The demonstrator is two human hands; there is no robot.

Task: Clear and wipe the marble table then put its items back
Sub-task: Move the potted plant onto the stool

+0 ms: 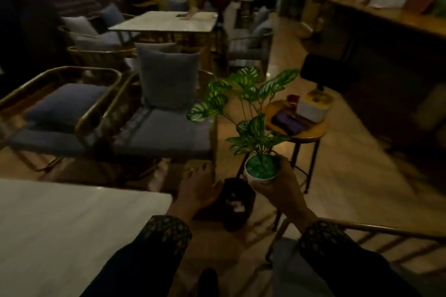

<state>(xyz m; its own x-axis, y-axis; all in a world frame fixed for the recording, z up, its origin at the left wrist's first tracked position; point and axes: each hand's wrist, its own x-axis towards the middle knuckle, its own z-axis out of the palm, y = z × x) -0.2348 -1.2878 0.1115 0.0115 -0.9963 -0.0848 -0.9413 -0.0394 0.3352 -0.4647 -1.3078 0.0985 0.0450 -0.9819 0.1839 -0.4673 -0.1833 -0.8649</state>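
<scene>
White pot (261, 177) w/ green plant (243, 108) in right hand (281, 185) grip.

Green-striped plant (243, 108), white pot (261, 177)

The room is dim, with a glossy tan floor (350, 176) catching warm light. Grey-cushioned armchairs (166, 125) with brass-coloured frames fill the left and centre of the frame. A second pale table (166, 23) stands at upper centre. A long wooden counter (386, 19) runs along the upper right, blurred.
</scene>
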